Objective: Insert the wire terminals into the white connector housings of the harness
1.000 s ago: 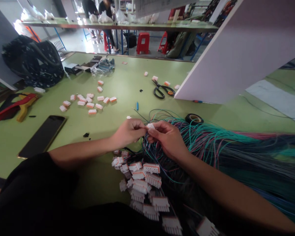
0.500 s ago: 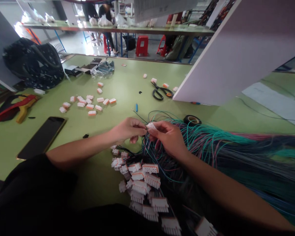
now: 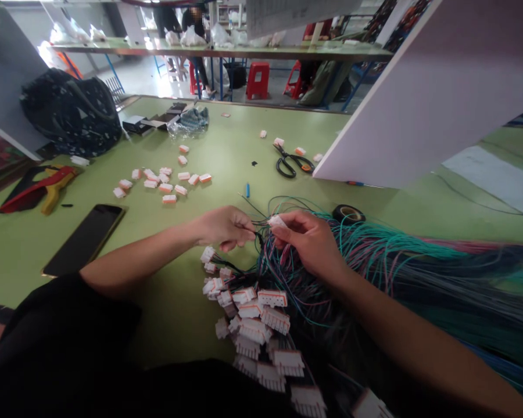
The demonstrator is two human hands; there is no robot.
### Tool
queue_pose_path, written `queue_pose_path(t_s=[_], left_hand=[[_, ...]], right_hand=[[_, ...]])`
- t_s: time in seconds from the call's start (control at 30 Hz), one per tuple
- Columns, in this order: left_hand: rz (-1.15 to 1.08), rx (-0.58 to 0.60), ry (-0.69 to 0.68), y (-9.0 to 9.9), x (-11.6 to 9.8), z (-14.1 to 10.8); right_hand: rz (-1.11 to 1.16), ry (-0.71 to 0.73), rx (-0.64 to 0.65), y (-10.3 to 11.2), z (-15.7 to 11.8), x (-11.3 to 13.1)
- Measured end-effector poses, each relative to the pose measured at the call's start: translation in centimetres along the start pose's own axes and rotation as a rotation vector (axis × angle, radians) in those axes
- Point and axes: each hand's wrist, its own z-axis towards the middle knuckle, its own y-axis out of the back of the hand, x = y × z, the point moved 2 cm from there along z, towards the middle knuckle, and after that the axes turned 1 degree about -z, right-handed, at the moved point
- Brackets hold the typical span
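Note:
Between the thumb and fingers of my right hand [image 3: 307, 235] is a white connector housing [image 3: 278, 222]. My left hand [image 3: 229, 227], just left of it, pinches a dark wire [image 3: 258, 235]; a small gap separates its fingertips from the housing. Thin wires reach toward the housing, though how they join it is too small to tell. Under and beside both hands lies a bundle of green, pink and dark wires [image 3: 375, 241]. Below the hands hangs a cluster of white connectors with orange strips [image 3: 255, 331], attached to dark wires.
Loose connectors [image 3: 165, 188] lie scattered on the green table [image 3: 226, 145]. Black-handled scissors [image 3: 290, 165], a tape roll [image 3: 348, 214] and a white panel [image 3: 392, 98] are on the right. A phone [image 3: 85, 239], red-yellow crimping pliers [image 3: 47, 188] and a dark bag [image 3: 72, 113] are on the left.
My left fingertips have drawn away from the housing, opening a small gap with wires showing. My right hand still holds the connector. The whole view has shifted slightly.

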Motion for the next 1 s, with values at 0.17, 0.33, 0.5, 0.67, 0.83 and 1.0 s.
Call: queue_pose_path(t_s=[0.17,0.33,0.5,0.67,0.83,1.0], left_hand=[[0.162,0.096,-0.006,3.3,0.2,0.0],[0.766,-0.133,-0.144,7.1,-0.5,-1.1],[0.962,-0.312,-0.195,8.3,-2.1,-2.5],[0.78,-0.358,-0.265,5.9,-2.4,-2.8],[0.365,-0.314,-0.339,3.1,-2.1,-2.6],[0.006,-0.155,-0.317,1.3,-1.4,-1.9]], right_hand=[[0.193,0.017,-0.014,0.7,0.9,0.4],[0.225,-0.054,0.047,1.3,1.2,1.3],[0.212,-0.006,0.067,1.8,1.5,3.0],[-0.037,0.072,0.16,0.8,2.6,4.7],[-0.187,0.156,0.146,-0.7,1.9,6.2],[-0.456,0.312,0.257,0.2,3.3,6.1]])
